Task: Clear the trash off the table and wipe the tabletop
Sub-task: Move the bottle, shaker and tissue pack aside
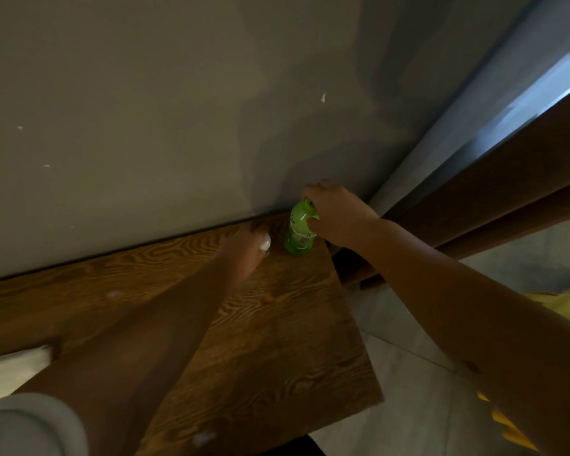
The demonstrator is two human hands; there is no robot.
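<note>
A green plastic bottle (297, 236) stands upright at the far right corner of the wooden table (277, 340), close to the wall. My right hand (334, 213) grips its neck and cap from above. My left hand (246, 250) is just left of the bottle, blurred, with its fingers closed around a small white crumpled scrap (265, 242). Small white specks (114, 293) lie on the tabletop, and another white speck (204, 437) sits near the front edge.
A grey wall (145, 126) runs along the table's far edge. A white object (14, 366) lies at the table's left front. Brown curtain or wood panels (491, 199) stand to the right. Grey floor (408, 373) lies beside the table's right edge.
</note>
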